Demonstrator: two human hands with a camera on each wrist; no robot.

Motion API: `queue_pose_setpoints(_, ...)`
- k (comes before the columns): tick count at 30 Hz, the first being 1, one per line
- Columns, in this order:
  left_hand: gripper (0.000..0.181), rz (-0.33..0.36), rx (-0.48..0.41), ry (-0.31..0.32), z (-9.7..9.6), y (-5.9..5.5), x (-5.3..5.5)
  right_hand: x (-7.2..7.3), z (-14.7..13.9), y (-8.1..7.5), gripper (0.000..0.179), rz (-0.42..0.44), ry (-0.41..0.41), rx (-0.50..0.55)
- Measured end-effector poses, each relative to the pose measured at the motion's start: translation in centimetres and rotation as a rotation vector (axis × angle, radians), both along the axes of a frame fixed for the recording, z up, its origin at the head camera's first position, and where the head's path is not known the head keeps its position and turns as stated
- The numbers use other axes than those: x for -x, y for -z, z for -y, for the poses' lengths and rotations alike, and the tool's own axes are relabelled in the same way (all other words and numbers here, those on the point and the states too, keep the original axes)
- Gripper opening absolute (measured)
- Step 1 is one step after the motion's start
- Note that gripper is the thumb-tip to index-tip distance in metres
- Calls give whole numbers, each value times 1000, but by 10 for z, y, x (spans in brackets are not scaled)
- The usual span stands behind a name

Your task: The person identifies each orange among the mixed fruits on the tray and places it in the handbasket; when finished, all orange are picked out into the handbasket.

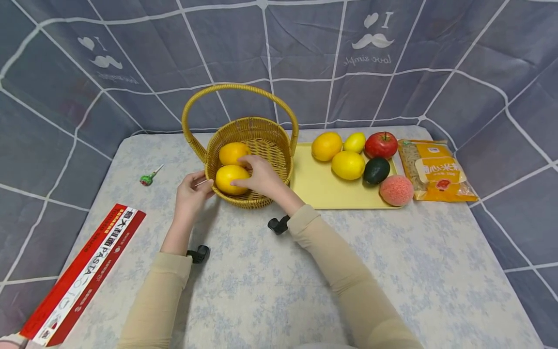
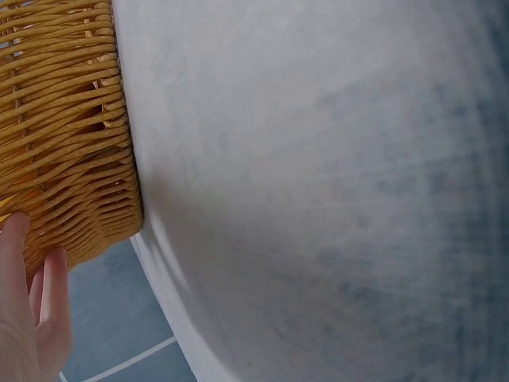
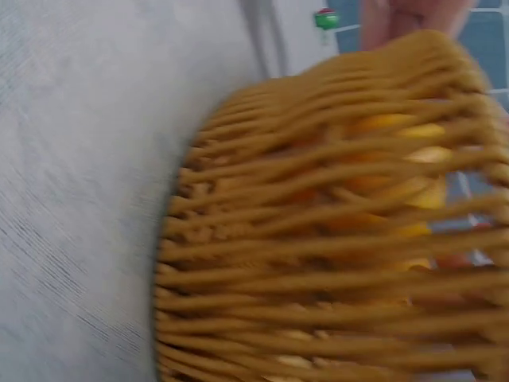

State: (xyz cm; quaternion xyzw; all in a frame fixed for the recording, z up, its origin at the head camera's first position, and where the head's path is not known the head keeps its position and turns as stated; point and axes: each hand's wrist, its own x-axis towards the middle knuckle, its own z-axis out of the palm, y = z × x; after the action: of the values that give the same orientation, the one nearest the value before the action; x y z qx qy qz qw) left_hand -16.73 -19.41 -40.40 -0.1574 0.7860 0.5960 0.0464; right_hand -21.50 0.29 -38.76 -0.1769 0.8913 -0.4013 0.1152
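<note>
A round wicker basket (image 1: 272, 150) with a tall arched handle stands on the table. Two yellow-orange fruits lie in its left half. My right hand (image 1: 263, 177) reaches in over the rim and grips the front fruit (image 1: 226, 178), thumb on the near side and fingers over the top. The rear fruit (image 1: 231, 151) sits just behind it, close to the fingertips. At the basket's left side, my left hand (image 1: 192, 194) rests with fairly straight fingers (image 2: 56, 290) against the woven outer wall (image 2: 71, 151). In the right wrist view, the wicker hides most of the fruit.
Right of the basket, a yellow tray (image 1: 335, 196) bears yellow fruits, a red apple (image 1: 381, 145), an avocado (image 1: 377, 171) and a pink fruit (image 1: 396, 190). Beside it lies an orange food packet (image 1: 440, 169). A lollipop (image 1: 147, 180) and a red pasta box (image 1: 87, 271) lie at left.
</note>
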Motion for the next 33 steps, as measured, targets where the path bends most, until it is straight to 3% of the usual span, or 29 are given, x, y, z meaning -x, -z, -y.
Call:
queue_pose_setpoints(7,52,2,-4,-5,2,0,-1,-9,-27,-15,57,-6,-1,263)
queue_pose_setpoints(14,52,-1,-6,7,2,-1,-2,-23,-78,-23,49,-4,36,337)
queue_pose_setpoints(24,53,-6,-9,14,2,-1,-1,-33,-154,-21,48,-17,182,288)
queue_pose_setpoints(33,54,-3,-18,25,3,-2,-1,-31,-200,-21,49,-51,283,202)
